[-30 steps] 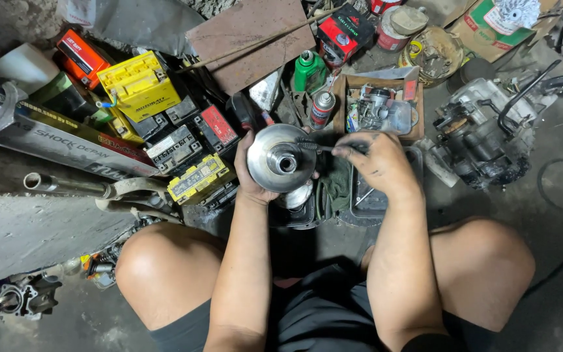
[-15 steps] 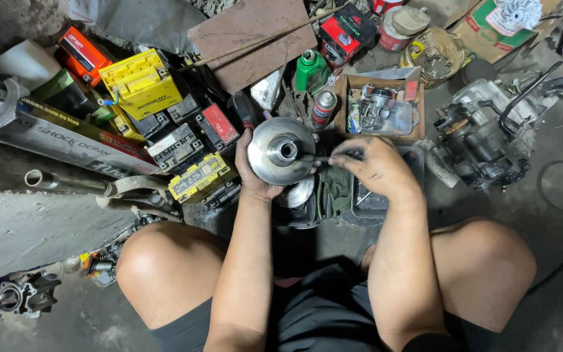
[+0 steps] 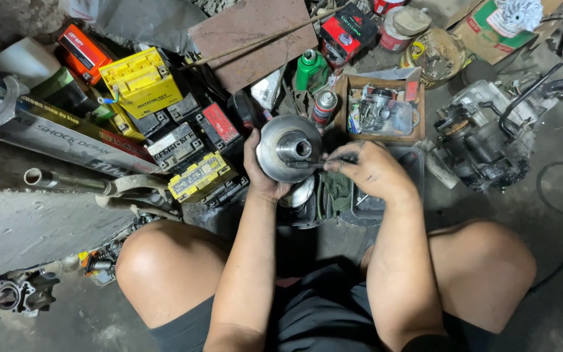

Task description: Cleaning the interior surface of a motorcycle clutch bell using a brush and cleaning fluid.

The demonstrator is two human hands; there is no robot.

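I am squatting over a cluttered floor. My left hand grips a round silver metal pulley disc from behind and below, its central hub turned toward me. My right hand pinches a thin dark tool whose tip rests against the disc's hub. Both hands hover above a black tray that holds small parts and a green rag.
Several small batteries and yellow boxes lie to the left, with a long flat carton and a metal pipe. A cardboard box of parts, a spray can and a green bottle stand behind. An engine block sits right.
The disc has tilted slightly and shifted a little higher. My right hand has slid left, bringing the thin tool up against the hub.
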